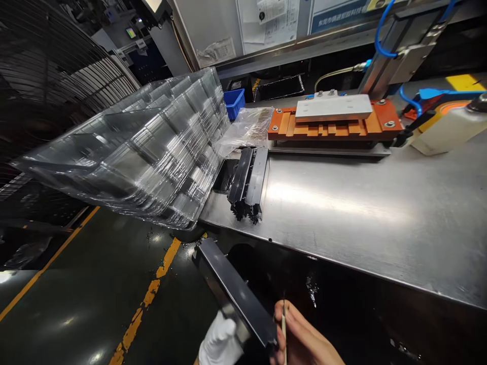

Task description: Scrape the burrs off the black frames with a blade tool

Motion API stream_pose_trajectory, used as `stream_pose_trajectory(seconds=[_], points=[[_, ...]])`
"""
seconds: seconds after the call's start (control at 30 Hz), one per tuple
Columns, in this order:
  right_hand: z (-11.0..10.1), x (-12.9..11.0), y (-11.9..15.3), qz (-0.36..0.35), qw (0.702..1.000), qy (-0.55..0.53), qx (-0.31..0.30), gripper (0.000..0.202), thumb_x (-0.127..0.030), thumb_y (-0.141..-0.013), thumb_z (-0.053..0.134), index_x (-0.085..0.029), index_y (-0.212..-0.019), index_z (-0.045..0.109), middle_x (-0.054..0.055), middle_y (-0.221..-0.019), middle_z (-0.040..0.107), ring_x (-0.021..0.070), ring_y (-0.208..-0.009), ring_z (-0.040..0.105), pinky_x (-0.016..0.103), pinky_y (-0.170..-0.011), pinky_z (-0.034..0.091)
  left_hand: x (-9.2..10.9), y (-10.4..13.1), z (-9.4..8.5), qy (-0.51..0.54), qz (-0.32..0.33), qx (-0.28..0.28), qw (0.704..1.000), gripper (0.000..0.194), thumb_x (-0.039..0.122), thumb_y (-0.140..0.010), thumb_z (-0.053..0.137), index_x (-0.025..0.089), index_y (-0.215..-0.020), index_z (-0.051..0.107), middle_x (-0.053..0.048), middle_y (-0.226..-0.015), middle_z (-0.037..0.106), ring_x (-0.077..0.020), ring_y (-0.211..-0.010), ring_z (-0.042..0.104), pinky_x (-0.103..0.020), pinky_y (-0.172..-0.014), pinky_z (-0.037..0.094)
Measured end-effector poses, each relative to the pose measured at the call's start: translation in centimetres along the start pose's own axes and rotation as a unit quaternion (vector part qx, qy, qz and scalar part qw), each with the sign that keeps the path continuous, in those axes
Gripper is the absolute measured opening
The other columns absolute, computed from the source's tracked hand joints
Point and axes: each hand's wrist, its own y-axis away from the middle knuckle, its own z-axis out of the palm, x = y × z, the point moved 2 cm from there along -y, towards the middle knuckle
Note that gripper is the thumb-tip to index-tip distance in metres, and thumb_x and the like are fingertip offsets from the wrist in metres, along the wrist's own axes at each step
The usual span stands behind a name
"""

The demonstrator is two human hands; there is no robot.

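A long black plastic part (pixel 236 289) is tilted in front of the bench edge, at the bottom middle. My left hand (pixel 219 340), in a white glove, is closed round its side near the lower end. Bare, my right hand (pixel 300 329) pinches a thin, pale-handled tool (pixel 283 329) with a fine dark tip, close to the part's lower end. The tool's exact kind cannot be made out. Similar black parts (pixel 249 182) stand side by side on the metal bench, ahead of my hands.
The metal bench (pixel 380 218) runs along the right. A tall stack of clear plastic trays (pixel 152 152) leans at the left. An orange fixture (pixel 331 126) with a white block stands at the back, near a blue bin (pixel 235 104) and a whitish bottle (pixel 445 129).
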Motion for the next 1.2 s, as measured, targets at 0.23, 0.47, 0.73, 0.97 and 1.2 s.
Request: stream_pose_trajectory(seconds=[0.23,0.47,0.73,0.97,1.2], points=[[-0.5,-3.4,1.3,-0.078,0.85,0.515,0.076,0.039,-0.065,-0.09,0.047,-0.028,-0.094,0.057,-0.003,-0.077,0.055,0.0152,-0.069,0.049,0.027,-0.065,0.039,1.1,1.0,1.9,0.168,-0.087,-0.056,0.98,0.028,0.044,-0.077,0.073,0.021,-0.094,0.073,-0.004,-0.079,0.071,-0.0229,-0.084,0.068,-0.039,-0.083,0.053],[0.5,-5.0,1.5,-0.072,0.677,0.73,0.061,0.039,-0.062,-0.075,0.07,-0.027,-0.076,0.053,-0.003,-0.071,0.057,0.017,-0.062,0.053,0.027,-0.056,0.041,0.7,1.4,1.1,0.069,-0.148,-0.07,0.984,0.052,0.062,-0.071,0.07,0.021,-0.104,0.068,-0.005,-0.075,0.066,-0.0172,-0.057,0.059,-0.033,-0.055,0.051],[1.4,-5.4,1.3,-0.072,0.674,0.734,0.041,0.037,-0.057,-0.074,0.074,-0.026,-0.077,0.055,-0.004,-0.071,0.056,0.0154,-0.063,0.054,0.025,-0.055,0.039,0.6,1.3,0.8,0.063,-0.157,-0.06,0.984,0.051,0.062,-0.068,0.072,0.021,-0.098,0.071,-0.006,-0.071,0.065,-0.0181,-0.054,0.058,-0.032,-0.051,0.05],[0.7,-4.9,1.0,-0.093,0.69,0.717,0.041,0.051,-0.061,-0.075,0.071,-0.023,-0.064,0.04,-0.004,-0.065,0.049,0.0137,-0.06,0.046,0.026,-0.054,0.032,0.5,1.7,1.0,0.075,-0.162,-0.049,0.983,0.051,0.06,-0.07,0.071,0.022,-0.104,0.069,-0.007,-0.078,0.066,-0.0186,-0.058,0.06,-0.033,-0.053,0.049],[0.9,-5.1,1.3,-0.094,0.705,0.701,0.046,0.043,-0.057,-0.072,0.075,-0.024,-0.07,0.049,-0.004,-0.068,0.051,0.0141,-0.062,0.048,0.024,-0.054,0.034,0.7,1.5,1.5,0.095,-0.151,-0.047,0.983,0.051,0.056,-0.069,0.075,0.019,-0.104,0.07,-0.008,-0.076,0.067,-0.0227,-0.065,0.064,-0.035,-0.06,0.051]])
